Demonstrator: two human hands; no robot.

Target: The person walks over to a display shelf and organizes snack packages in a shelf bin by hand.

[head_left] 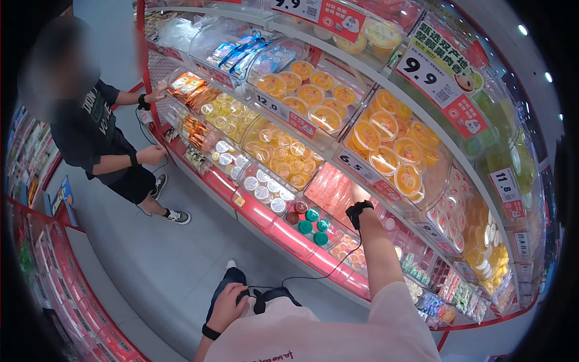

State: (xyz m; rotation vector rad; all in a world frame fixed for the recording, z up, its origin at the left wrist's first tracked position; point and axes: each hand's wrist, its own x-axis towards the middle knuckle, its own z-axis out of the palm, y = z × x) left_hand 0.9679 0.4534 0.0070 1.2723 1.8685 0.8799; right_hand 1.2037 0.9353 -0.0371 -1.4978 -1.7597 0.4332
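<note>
Pink packets (329, 188) beside your right hand (360, 194), its grip hidden, seem light, soft, edge-pinchable; your left hand (227, 306) curls, hold unclear.

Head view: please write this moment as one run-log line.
right hand: at pink packs, grip hidden | left hand: near waist, grip unclear | other person: beside display shelf

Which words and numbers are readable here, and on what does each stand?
"9.9" on top sign
"甄选双产地" on large sign
"9.9" on large sign
"12.0" on upper tag
"6.5" on middle tag
"11.8" on far-right tag
"9.9" on lower tag
Farther tags, lids, red strips, dark shirt, pale shirt: print too small, blurred or partial.
</note>
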